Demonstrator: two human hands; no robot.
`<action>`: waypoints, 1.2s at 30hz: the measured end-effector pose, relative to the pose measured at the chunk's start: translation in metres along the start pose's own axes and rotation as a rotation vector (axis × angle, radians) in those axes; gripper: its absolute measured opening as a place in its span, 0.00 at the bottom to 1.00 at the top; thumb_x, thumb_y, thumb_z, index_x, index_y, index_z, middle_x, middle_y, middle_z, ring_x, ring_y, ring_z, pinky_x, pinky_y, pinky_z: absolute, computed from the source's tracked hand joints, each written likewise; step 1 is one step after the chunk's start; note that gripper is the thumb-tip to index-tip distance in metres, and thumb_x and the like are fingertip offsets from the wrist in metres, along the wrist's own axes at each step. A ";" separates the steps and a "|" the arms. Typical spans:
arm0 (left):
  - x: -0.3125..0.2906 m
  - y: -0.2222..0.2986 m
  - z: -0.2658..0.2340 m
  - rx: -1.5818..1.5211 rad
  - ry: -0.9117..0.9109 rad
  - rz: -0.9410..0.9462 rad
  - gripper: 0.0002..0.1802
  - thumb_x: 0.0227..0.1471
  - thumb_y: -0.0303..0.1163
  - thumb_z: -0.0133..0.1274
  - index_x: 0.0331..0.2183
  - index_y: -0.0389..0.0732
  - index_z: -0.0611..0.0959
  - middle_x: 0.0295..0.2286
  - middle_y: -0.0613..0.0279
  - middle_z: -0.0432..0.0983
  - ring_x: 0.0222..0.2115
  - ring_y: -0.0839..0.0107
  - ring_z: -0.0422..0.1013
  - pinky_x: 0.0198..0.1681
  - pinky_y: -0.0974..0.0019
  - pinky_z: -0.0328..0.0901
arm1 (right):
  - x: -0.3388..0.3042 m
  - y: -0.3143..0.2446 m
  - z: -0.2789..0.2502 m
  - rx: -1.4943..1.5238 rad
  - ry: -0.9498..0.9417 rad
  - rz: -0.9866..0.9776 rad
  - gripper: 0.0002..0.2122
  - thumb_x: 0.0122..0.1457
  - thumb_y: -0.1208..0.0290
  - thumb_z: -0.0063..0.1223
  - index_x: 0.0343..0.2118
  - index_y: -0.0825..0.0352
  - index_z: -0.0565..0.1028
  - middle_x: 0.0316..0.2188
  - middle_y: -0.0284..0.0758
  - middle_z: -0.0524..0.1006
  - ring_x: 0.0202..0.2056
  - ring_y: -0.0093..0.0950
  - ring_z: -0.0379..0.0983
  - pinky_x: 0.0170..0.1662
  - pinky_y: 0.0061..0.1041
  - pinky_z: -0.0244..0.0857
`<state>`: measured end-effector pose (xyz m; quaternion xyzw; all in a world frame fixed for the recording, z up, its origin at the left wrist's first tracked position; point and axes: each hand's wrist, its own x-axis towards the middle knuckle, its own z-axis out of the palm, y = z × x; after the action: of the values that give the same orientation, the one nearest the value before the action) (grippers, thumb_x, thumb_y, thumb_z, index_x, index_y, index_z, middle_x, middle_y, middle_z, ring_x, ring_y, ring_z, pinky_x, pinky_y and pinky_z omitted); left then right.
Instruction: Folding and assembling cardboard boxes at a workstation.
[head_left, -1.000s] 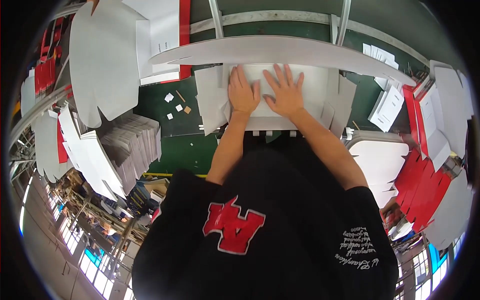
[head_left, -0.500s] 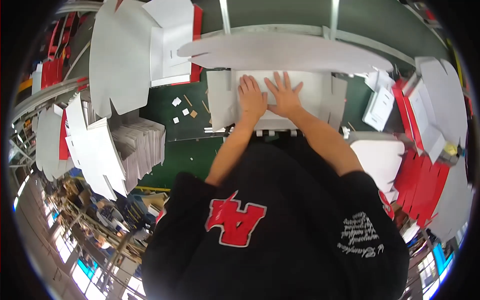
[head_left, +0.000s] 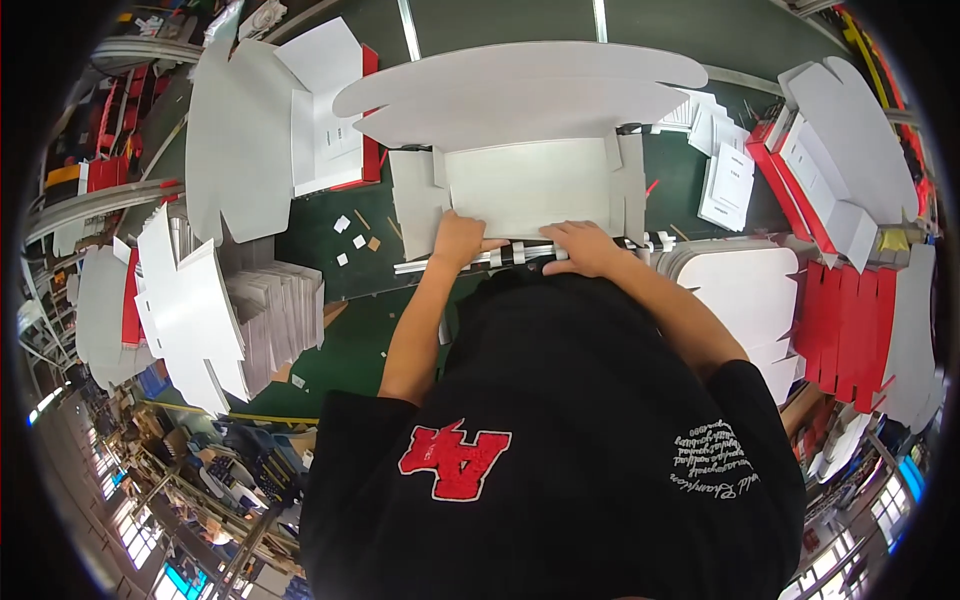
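A cardboard box (head_left: 530, 190), white-grey inside, lies before me with its side flaps standing and its wide lid panel (head_left: 520, 95) raised at the far side. My left hand (head_left: 460, 240) is closed over the left part of the near wall, thumb pointing right along it. Toward the right end of that same wall, my right hand (head_left: 585, 248) grips the edge, its fingers on top and its thumb on the near side. Below the wall, a metal bar with white clips (head_left: 500, 257) runs along the front. The undersides of both hands are hidden.
A stack of flat white cardboard blanks (head_left: 270, 320) stands at the left. Opened red-and-white boxes (head_left: 345, 150) sit at both sides. Printed white booklets (head_left: 727, 185) lie at the right on the green table (head_left: 335, 215), with small white and brown pieces scattered left. More blanks (head_left: 735, 300) are stacked near right.
Both hands have left the box's floor, where they lay flat with fingers spread, and come back to its near wall. The bottom is now uncovered, and the lid panel appears higher in view.
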<state>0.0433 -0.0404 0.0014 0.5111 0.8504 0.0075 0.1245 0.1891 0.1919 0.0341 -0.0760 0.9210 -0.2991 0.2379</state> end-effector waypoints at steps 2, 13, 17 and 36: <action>0.001 0.007 -0.008 0.021 -0.061 -0.030 0.33 0.41 0.65 0.50 0.23 0.39 0.81 0.25 0.55 0.76 0.33 0.59 0.71 0.41 0.60 0.60 | -0.002 0.011 0.009 -0.014 0.111 0.005 0.32 0.50 0.43 0.51 0.52 0.63 0.65 0.46 0.42 0.71 0.52 0.42 0.63 0.53 0.38 0.56; -0.007 -0.005 -0.080 -0.002 0.114 -0.129 0.71 0.19 0.62 0.65 0.59 0.36 0.52 0.57 0.26 0.40 0.60 0.37 0.40 0.61 0.44 0.38 | -0.038 0.018 -0.086 -0.398 1.093 0.417 0.48 0.38 0.51 0.67 0.61 0.64 0.54 0.60 0.52 0.47 0.61 0.54 0.41 0.59 0.51 0.40; -0.005 -0.016 -0.045 -0.042 0.071 -0.109 0.64 0.24 0.63 0.61 0.58 0.35 0.58 0.54 0.31 0.53 0.49 0.39 0.60 0.54 0.50 0.54 | -0.022 0.010 -0.185 -0.583 1.332 0.150 0.41 0.43 0.63 0.63 0.60 0.69 0.54 0.59 0.53 0.50 0.60 0.53 0.45 0.58 0.47 0.43; 0.007 -0.024 -0.046 -0.074 0.296 -0.120 0.69 0.18 0.74 0.58 0.48 0.21 0.64 0.54 0.27 0.49 0.46 0.44 0.60 0.54 0.51 0.51 | -0.021 -0.061 -0.221 -0.558 0.614 -0.086 0.06 0.51 0.65 0.56 0.27 0.61 0.74 0.21 0.32 0.74 0.24 0.35 0.72 0.26 0.32 0.63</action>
<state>0.0098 -0.0404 0.0410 0.4475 0.8877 0.1068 0.0169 0.1006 0.2618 0.2347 -0.0834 0.9908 -0.0564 -0.0904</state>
